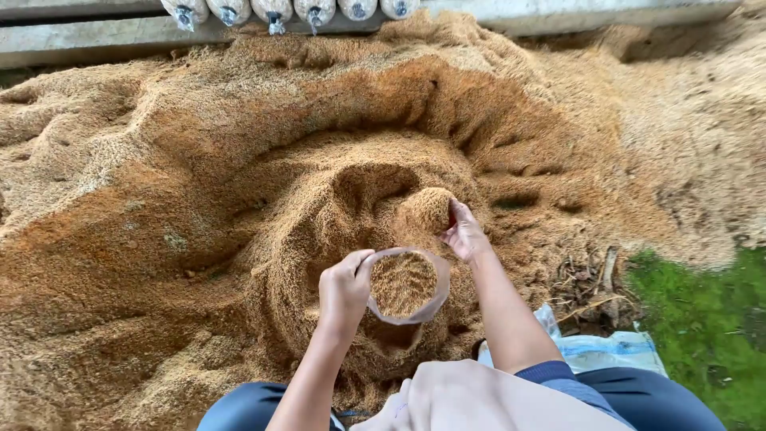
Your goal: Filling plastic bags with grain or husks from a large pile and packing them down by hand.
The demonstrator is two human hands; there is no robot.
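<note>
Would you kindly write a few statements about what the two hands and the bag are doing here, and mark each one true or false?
1. The left hand holds the rim of a clear plastic bag. True.
2. The bag is empty. False: it holds brown sawdust-like material.
3. The right hand carries a scoop of the same material just above the bag. True.
4. The right hand uses a metal shovel. False: it is bare, with no tool.
5. The big pile lies on a table. False: it lies on the ground, beside green grass.
</note>
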